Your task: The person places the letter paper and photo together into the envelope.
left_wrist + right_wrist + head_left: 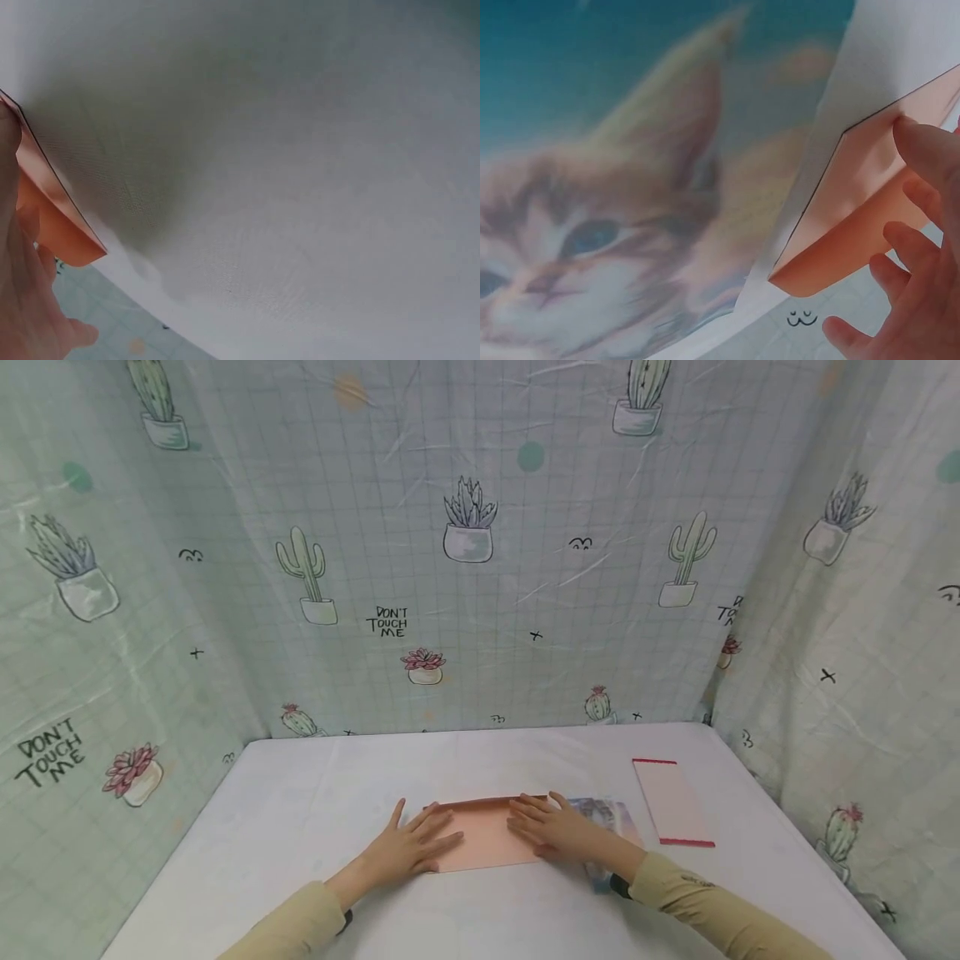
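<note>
A pale orange sheet (486, 843) lies on the white table in front of me, its far edge lifted in a darker orange strip (487, 805). My left hand (408, 846) rests on the sheet's left end with fingers spread. On the right end lies my right hand (553, 829), its fingers reaching to the raised strip. In the left wrist view the thumb touches the sheet's near corner, and the orange flap (64, 232) stands up beyond it. The right wrist view shows the thumb (922, 146) against the sheet near its edge and the other fingers apart beside the flap.
A kitten picture (630, 225) with a blue top lies just right of the sheet, partly under my right forearm. Farther right is a pale pink rectangle (675, 802) with red strips at both ends. Cactus-print curtains (480, 593) surround the white table (337, 768).
</note>
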A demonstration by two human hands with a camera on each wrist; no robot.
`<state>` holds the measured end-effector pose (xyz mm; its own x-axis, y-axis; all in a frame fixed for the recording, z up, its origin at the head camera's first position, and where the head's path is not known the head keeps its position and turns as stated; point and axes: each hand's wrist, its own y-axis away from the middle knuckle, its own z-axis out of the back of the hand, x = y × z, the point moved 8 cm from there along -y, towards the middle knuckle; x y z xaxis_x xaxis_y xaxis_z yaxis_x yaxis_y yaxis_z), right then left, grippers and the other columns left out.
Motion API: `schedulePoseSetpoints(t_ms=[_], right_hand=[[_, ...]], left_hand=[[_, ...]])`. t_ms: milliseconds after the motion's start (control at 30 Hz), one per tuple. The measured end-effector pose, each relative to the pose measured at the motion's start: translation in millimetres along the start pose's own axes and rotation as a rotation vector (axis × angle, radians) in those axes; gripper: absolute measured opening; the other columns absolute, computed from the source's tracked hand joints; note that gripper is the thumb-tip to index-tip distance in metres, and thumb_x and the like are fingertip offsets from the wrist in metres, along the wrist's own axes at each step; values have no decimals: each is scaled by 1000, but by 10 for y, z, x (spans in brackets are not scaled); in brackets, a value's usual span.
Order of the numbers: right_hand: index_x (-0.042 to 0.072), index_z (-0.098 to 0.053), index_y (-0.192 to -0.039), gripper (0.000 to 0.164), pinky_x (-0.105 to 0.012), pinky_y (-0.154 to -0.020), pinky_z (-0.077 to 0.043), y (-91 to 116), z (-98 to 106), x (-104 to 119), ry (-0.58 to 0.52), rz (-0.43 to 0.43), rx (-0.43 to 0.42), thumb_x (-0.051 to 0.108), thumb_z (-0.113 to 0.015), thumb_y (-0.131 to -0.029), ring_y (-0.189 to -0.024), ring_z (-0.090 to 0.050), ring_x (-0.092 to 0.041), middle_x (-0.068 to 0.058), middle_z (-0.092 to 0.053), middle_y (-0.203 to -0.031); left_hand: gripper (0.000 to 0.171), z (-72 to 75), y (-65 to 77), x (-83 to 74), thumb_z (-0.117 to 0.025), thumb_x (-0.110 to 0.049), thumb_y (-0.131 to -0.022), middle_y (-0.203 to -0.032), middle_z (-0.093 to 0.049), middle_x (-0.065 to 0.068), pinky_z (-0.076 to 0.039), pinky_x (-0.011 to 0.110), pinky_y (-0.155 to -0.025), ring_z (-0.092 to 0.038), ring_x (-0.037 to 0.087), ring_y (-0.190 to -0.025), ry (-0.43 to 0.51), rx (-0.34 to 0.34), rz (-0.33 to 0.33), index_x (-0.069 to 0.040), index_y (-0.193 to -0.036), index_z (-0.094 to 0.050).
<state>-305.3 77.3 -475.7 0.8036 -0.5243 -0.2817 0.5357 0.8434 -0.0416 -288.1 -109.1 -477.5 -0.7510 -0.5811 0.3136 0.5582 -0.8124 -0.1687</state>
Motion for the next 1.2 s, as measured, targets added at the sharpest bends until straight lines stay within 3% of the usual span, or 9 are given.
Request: schedulePoseSetpoints(t_ms=[200, 400, 633, 1000, 1200], right_hand=[[19, -36, -137, 59, -53, -96, -34, -11, -38, -38, -9, -38, 54, 42, -53, -85, -133, -30, -26, -10, -30, -145], [17, -34, -138, 61, -56, -98, -31, 4, -55, -101, -132, -90, 83, 42, -53, -86, -134, -27, -30, -11, -27, -146], [15, -33, -139, 62, -58, -99, -28, -10, -52, -131, -196, -97, 99, 42, -53, -86, -134, -25, -33, -13, -25, -147], [17, -31, -139, 67, -58, -102, -23, -52, -115, -205, -226, -107, 161, 45, -54, -83, -136, -20, -33, -12, -23, -148], [17, -31, -140, 68, -58, -103, -21, -72, -95, -239, -241, -107, 188, 47, -53, -82, -136, -20, -32, -11, -22, -148]], left_hand=[[52, -17, 14, 17, -48, -47, -86, -139, -40, 7, -29, 66, -90, -38, 32, -127, -2, -15, -3, -28, -134, -41], [56, -42, 37, 36, -46, -53, -84, -138, -42, 7, -30, 66, -89, -39, 32, -126, -15, -6, -1, -27, -133, -42], [63, -18, 45, 81, -43, -61, -79, -139, -41, 4, -31, 65, -90, -38, 29, -127, -49, 28, 22, -29, -134, -41], [59, -92, 18, 139, -43, -54, -85, -142, -35, 8, -24, 68, -93, -31, 32, -131, 80, 99, 26, -25, -136, -37], [60, -116, 30, 189, -42, -57, -84, -142, -36, 6, -24, 67, -94, -29, 31, -133, 80, 117, 47, -28, -137, -36]])
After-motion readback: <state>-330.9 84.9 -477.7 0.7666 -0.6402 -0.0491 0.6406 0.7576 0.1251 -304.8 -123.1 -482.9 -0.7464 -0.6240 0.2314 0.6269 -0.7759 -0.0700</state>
